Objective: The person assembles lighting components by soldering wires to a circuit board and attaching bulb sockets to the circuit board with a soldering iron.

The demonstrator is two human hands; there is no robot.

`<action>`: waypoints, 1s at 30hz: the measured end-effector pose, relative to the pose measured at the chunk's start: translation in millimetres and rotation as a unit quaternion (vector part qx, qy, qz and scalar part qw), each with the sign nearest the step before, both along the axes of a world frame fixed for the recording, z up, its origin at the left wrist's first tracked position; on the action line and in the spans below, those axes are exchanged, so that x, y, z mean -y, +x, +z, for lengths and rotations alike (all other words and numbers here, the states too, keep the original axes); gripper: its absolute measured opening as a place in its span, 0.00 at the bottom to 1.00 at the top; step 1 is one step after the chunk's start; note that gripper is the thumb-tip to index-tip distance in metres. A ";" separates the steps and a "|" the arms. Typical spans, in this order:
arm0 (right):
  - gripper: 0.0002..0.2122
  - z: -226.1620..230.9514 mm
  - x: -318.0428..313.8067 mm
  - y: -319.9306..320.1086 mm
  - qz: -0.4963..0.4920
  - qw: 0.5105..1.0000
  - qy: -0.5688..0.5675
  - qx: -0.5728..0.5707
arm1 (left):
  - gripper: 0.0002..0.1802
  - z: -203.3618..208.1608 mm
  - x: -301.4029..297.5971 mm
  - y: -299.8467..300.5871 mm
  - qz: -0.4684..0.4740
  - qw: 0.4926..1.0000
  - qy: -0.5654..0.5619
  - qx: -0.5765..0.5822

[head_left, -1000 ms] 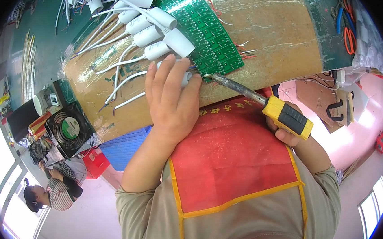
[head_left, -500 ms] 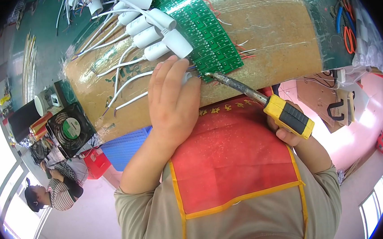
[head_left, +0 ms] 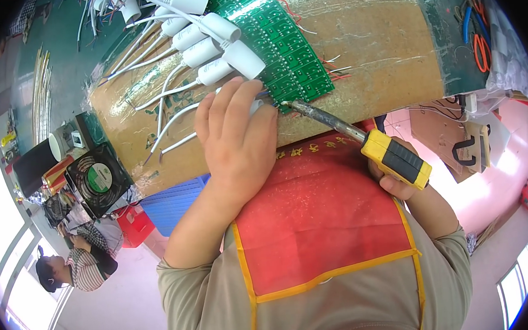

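Note:
My right hand (head_left: 397, 187) is wrapped round the yellow and black handle of a soldering iron (head_left: 397, 161). Its tip touches or hovers just over the near left corner of a green circuit board panel (head_left: 289, 51); which of the two, I cannot tell. Beside that corner, my left hand (head_left: 237, 145) curls over a white cylindrical housing (head_left: 256, 106), mostly hidden under the fingers. Thin wires run from it toward the board. Several more white cylinders with white cables (head_left: 202, 52) lie in a row along the panel's left edge.
A brown work board (head_left: 378, 38) covers the bench. Red and white wires (head_left: 337, 72) stick out right of the panel. Pliers (head_left: 481, 51) lie far right, a black fan (head_left: 94, 180) stands left. Another person (head_left: 85, 263) is at lower left; a blue crate (head_left: 177, 206) sits below the bench.
The left hand has shifted very slightly to the left, its fingers a little more spread. The iron and right hand have barely moved; the tip stays at the panel's corner.

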State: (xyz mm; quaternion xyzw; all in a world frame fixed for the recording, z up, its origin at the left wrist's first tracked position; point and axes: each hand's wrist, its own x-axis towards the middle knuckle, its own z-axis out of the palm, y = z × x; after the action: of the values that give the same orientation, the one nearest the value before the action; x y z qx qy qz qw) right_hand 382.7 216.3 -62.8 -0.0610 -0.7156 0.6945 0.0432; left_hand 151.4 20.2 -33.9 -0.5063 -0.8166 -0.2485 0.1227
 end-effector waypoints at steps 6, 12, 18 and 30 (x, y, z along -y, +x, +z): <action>0.21 -10.4 -1.7 5.1 0.012 0.999 0.029 -0.021 | 0.08 -1.5 -2.4 -1.7 -0.002 1.000 -0.005 0.005; 0.12 -3.8 -0.4 4.1 0.001 0.999 0.036 0.010 | 0.09 -2.1 -1.3 -1.2 -0.004 1.000 -0.006 0.007; 0.12 -4.2 3.4 6.8 -0.016 0.999 -0.012 0.036 | 0.09 -2.2 0.0 -0.9 -0.005 1.000 0.000 0.007; 0.19 -2.7 -1.7 0.0 -0.020 0.997 -0.067 -0.012 | 0.11 2.8 -3.0 -1.9 -0.012 1.000 -0.005 0.016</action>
State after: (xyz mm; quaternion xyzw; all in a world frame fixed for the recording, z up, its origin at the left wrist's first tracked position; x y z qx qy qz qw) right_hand 382.7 218.1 -65.5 -0.0695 -0.6656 0.7405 0.0617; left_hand 149.5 23.3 -31.1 -0.5125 -0.8136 -0.2541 0.1038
